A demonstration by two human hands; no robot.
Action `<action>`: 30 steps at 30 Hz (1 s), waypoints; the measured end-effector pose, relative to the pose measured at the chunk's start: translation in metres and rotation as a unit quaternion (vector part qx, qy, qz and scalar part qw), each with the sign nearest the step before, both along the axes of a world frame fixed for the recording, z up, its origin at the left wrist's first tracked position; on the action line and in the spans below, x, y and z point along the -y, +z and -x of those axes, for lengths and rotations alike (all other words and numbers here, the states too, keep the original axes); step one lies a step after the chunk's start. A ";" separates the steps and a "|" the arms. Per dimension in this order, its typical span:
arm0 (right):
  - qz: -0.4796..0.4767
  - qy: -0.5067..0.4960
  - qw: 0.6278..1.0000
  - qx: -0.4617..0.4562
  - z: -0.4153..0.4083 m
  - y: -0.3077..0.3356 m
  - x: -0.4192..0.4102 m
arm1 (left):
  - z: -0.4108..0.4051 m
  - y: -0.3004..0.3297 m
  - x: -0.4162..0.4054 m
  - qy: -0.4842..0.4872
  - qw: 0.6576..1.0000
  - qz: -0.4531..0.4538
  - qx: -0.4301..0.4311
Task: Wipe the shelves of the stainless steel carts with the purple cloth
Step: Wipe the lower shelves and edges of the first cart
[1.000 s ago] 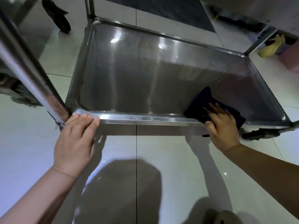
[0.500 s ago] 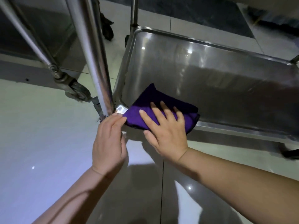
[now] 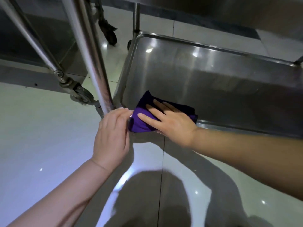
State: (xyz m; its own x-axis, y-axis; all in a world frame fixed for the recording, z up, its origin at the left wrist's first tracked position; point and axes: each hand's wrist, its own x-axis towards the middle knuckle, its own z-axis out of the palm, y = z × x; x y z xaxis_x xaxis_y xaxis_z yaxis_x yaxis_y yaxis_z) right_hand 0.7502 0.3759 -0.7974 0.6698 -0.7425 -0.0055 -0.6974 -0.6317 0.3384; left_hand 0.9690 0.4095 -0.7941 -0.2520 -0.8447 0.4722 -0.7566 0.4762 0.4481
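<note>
Purple cloth (image 3: 144, 118) lying under flat right hand (image 3: 170, 123), unclamped; left hand (image 3: 113, 136) flat against shelf (image 3: 213, 79) corner at nine o'clock; cloth risking sliding over rim.

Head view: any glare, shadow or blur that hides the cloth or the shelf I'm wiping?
Head view: bright glare spots on the shelf and floor tiles; the person's dark shadow falls on the floor below; the near post is streaked with blur and wide-angle bending; the purple cloth under the right hand reads clearly.
</note>
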 end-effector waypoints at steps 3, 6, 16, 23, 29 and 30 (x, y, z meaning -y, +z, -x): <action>-0.020 0.022 1.000 0.001 0.060 0.008 -0.016 | 0.021 0.011 0.008 -0.064 0.993 -0.012 0.097; -0.035 0.009 0.999 -0.003 0.124 0.013 -0.037 | 0.048 0.023 0.014 -0.123 0.972 -0.011 0.202; -0.047 -0.078 0.996 -0.024 0.315 0.015 -0.106 | 0.182 0.059 0.021 -0.308 0.887 0.051 0.339; -0.027 -0.199 0.980 -0.018 0.422 0.021 -0.160 | 0.276 0.062 0.013 -0.385 0.852 0.095 0.343; -0.068 -0.302 0.951 0.021 0.483 0.035 -0.190 | 0.339 0.055 0.003 -0.457 0.808 0.051 0.369; -0.070 -0.314 0.947 0.021 0.484 0.039 -0.193 | 0.344 0.053 0.002 -0.468 0.810 0.057 0.349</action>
